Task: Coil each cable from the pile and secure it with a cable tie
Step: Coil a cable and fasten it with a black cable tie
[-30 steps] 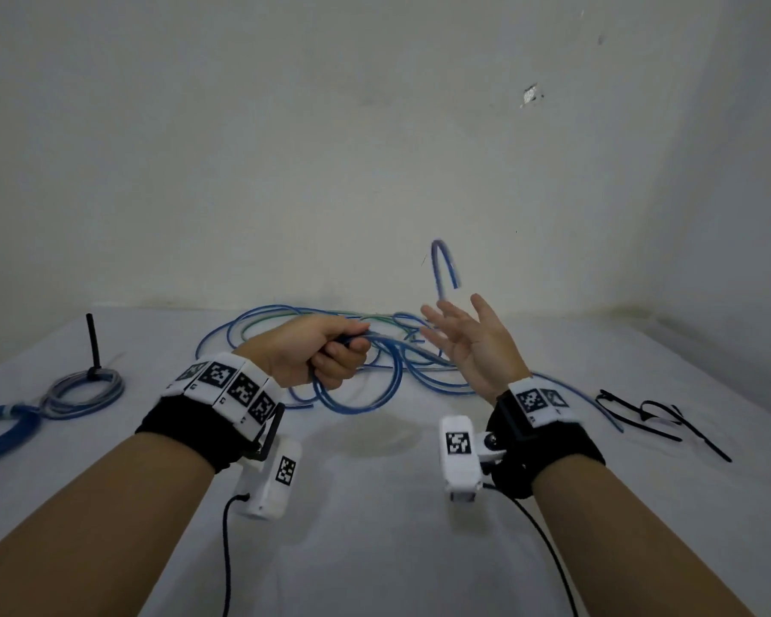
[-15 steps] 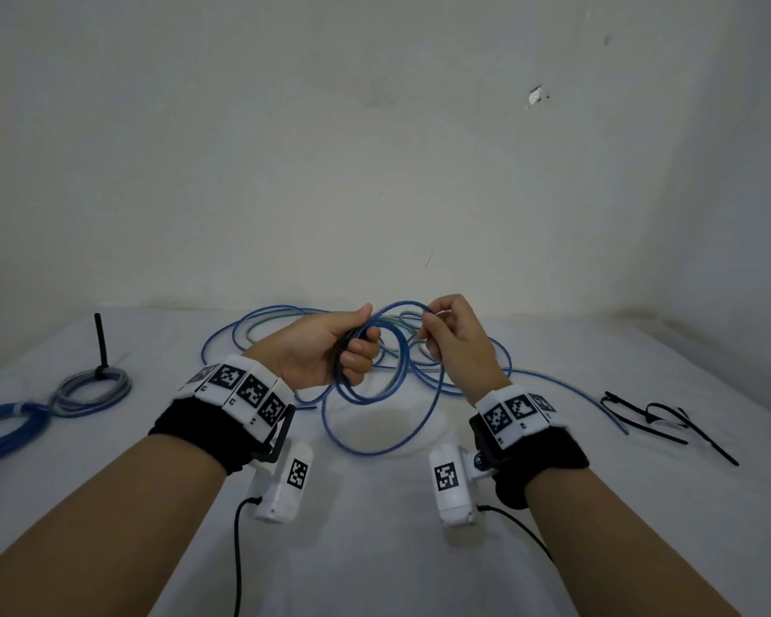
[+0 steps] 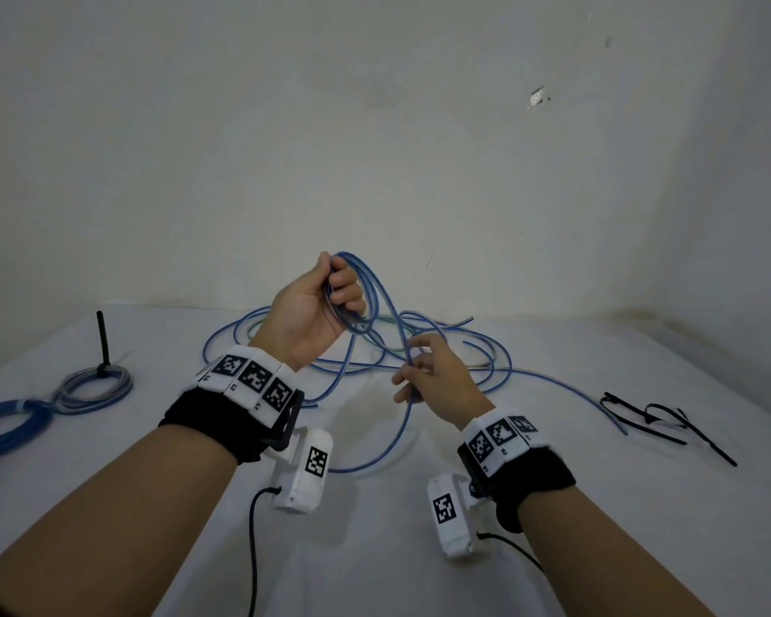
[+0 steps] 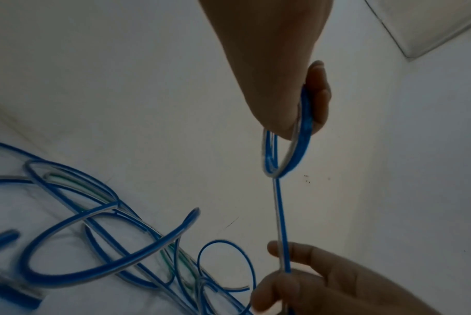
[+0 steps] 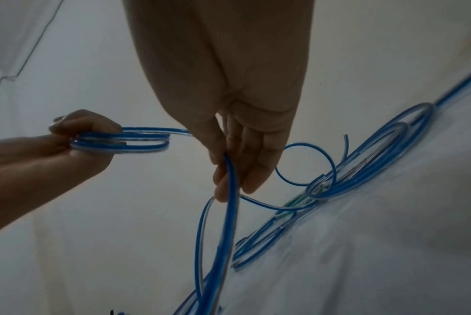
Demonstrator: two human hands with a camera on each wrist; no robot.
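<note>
- We see the left hand [image 3: 306,311] raised above the white table [image 3: 375,549], its fingers and thumb curled round a few finished loops of the blue cable [image 3: 366,287]; in the left wrist view the loops [image 4: 285,153] hang just below the fingertips, pinched between thumb and fingers.
- From those loops one strand of the same cable runs down to the right hand [image 3: 437,380], which sits lower and nearer to us than the left hand.
- The right hand's grip is narrow: its fingers [image 5: 229,181] close loosely about the strand, which passes between thumb and fingers and carries on below the hand toward the table.
- We find the rest of the blue cable lying in the loose pile [image 3: 441,345] on the table, beyond the right hand and below the left hand.
- To the right of the pile lie several black cable ties [image 3: 659,420], well apart from both hands.
- To the left of the pile we see a grey coiled cable [image 3: 94,387] with a black tie end standing up from it, and beside that, farther left, a blue coiled cable [image 3: 5,420].
</note>
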